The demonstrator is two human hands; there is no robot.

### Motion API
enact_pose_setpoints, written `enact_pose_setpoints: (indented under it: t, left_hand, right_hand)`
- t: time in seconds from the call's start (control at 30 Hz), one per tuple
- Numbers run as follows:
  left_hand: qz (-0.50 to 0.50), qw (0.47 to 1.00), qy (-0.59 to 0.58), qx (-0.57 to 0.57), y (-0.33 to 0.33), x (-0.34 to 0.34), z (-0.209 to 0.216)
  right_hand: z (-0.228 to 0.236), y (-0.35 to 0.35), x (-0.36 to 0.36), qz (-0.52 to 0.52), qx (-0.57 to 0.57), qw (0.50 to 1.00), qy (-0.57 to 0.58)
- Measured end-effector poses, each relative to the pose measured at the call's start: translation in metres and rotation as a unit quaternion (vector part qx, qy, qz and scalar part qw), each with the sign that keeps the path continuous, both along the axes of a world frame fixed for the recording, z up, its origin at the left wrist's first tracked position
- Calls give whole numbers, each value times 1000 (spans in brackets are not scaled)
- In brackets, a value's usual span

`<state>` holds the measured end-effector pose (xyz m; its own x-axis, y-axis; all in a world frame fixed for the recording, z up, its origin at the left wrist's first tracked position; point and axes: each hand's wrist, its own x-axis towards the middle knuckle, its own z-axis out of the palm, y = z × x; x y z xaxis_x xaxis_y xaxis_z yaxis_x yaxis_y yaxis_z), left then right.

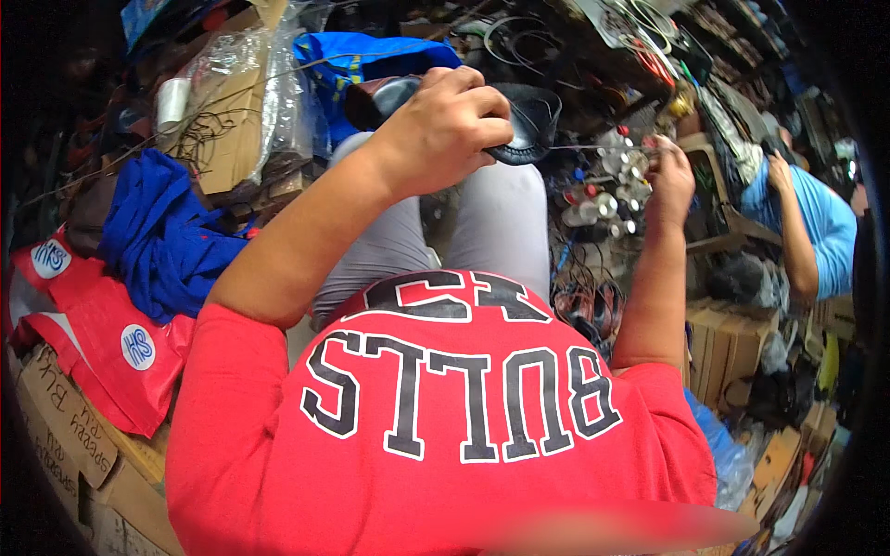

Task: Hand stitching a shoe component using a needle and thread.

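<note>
My left hand (445,130) grips a black shoe (533,120) held above my knees, its brown heel end (371,97) pointing left. My right hand (669,181) is raised to the right of the shoe, fingers pinched on a thin thread (593,146) that runs taut from the shoe's toe. My grey trousers (501,222) and red shirt (436,417) fill the lower middle of the view.
A blue cloth (162,236) and a red bag (102,343) lie at the left, over cardboard boxes (65,426). Plastic-wrapped cardboard (236,111) stands behind. Small spools and bottles (612,199) crowd the right. A person in a light blue shirt (820,232) sits at far right.
</note>
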<state>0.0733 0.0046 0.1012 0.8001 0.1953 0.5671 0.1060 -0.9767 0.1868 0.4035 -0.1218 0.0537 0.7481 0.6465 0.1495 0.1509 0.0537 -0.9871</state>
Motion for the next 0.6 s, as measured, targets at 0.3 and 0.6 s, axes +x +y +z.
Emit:
enact_pose_setpoints:
  t: [0.3,0.6]
  left_hand:
    - [-78,946,221,-225,-9,62,-66]
    - [-43,936,248,-247,-23,69,-81]
  right_hand:
    - [16,-254,150,-73,190,936,289]
    - [120,-497,228,-318,255,868,284]
